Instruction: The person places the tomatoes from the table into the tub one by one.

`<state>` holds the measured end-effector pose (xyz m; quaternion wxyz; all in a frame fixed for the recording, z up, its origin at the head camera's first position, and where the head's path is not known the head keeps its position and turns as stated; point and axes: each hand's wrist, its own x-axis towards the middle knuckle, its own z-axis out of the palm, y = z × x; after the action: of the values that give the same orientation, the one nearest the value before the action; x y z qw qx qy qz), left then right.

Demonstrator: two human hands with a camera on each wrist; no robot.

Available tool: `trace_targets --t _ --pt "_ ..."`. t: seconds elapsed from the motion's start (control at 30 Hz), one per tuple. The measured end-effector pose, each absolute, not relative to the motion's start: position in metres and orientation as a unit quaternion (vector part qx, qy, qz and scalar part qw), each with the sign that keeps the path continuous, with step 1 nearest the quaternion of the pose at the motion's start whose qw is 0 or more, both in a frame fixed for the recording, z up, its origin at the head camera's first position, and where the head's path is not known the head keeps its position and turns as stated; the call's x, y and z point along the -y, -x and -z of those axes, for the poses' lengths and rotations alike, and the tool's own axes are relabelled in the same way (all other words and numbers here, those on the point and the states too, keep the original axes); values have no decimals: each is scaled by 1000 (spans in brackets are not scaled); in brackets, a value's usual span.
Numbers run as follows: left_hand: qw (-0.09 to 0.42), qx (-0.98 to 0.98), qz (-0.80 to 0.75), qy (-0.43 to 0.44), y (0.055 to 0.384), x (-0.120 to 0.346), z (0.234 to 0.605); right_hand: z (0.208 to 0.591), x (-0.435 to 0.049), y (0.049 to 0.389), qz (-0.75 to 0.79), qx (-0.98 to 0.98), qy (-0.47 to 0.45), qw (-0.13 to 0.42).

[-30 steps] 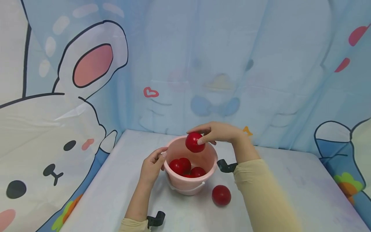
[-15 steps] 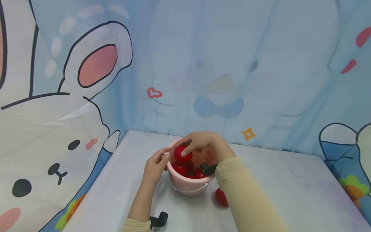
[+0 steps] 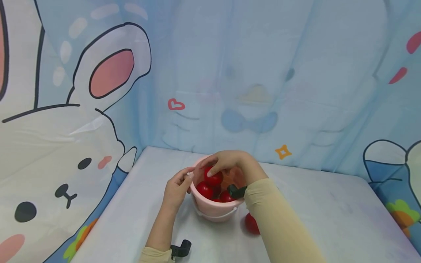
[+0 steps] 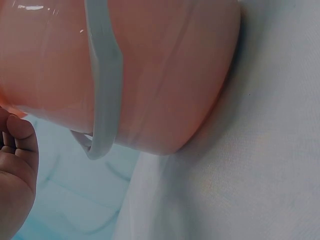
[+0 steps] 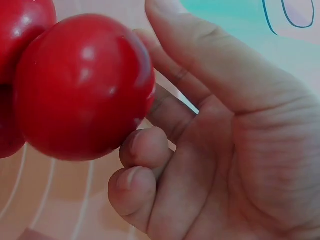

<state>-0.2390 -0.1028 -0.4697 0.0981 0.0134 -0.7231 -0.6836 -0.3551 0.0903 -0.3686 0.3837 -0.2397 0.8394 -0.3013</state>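
Note:
A pink bucket [image 3: 213, 209] with a pale handle [image 4: 107, 75] stands on the table. My left hand [image 3: 176, 186] holds its rim at the left between thumb and fingers. Inside the bucket's mouth is my right hand [image 3: 228, 160], beside a smooth, shiny red ball [image 3: 214, 177]. In the right wrist view, the thumb stands apart from this ball [image 5: 85, 92], and the loosely bent fingers lie close along its side. Below it are more red balls [image 3: 204, 190], partly hidden. Another red ball [image 3: 251, 223] lies outside on the table, partly covered by the right sleeve.
The white-covered table [image 3: 322, 215] reaches back to a blue printed curtain [image 3: 256, 73]. A cartoon rabbit print [image 3: 59, 153] hangs at the left. Each wrist carries a small black camera mount, such as the left mount [image 3: 182, 249].
My right hand has carried the red ball down and left into the bucket and let it go; the ball then shifted slightly down and right. My left hand stays on the rim.

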Motion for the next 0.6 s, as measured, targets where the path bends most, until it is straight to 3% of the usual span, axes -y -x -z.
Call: trace_targets --t 0.2,0.6 --pt "100 724 682 -11 238 103 470 370 -90 355 304 -841 226 385" --pt "96 722 685 -18 240 103 470 348 -120 352 268 -859 314 302"
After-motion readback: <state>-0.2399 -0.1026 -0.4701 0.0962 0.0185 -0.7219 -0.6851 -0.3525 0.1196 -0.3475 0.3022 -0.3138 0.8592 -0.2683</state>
